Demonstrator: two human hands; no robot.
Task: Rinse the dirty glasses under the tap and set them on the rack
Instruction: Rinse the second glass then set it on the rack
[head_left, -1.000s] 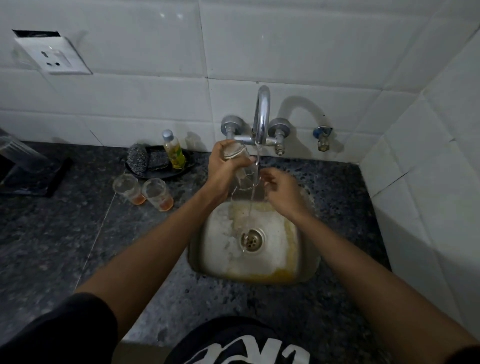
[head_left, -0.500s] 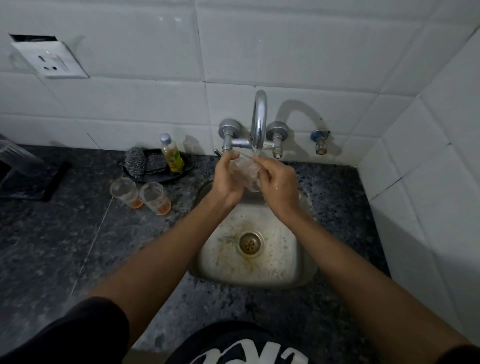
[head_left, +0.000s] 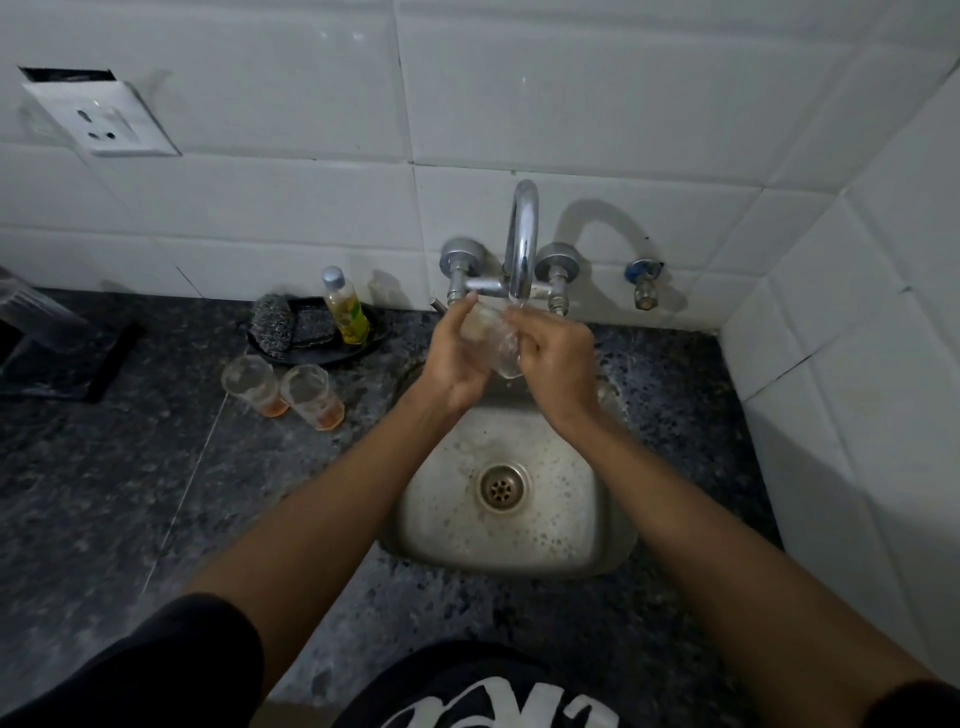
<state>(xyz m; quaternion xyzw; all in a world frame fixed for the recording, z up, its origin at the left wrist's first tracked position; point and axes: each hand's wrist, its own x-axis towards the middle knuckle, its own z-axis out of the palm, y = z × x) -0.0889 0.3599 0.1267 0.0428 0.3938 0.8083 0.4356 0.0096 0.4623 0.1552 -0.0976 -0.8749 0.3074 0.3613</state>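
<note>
A clear glass (head_left: 493, 338) is held tilted right under the spout of the chrome tap (head_left: 521, 239), above the steel sink (head_left: 457, 525). My left hand (head_left: 457, 358) grips it from the left, and my right hand (head_left: 558, 358) wraps its fingers round it from the right. Two more glasses, the left glass (head_left: 252, 384) and the right glass (head_left: 311, 395), stand on the dark counter to the left of the sink, each with orange liquid at the bottom. A dark rack (head_left: 52, 353) with a clear piece on it sits at the far left edge.
A black dish (head_left: 374, 338) behind the two glasses holds scrubbers (head_left: 272, 325) and a small bottle of yellow liquid (head_left: 345, 306). A second small tap (head_left: 644, 283) sticks out of the tiled wall on the right. A wall socket (head_left: 98, 122) hangs upper left. A white tiled wall closes the right side.
My right hand has come up and closed round the glass that my left hand held alone under the tap. The yellowish water in the sink has drained away.
</note>
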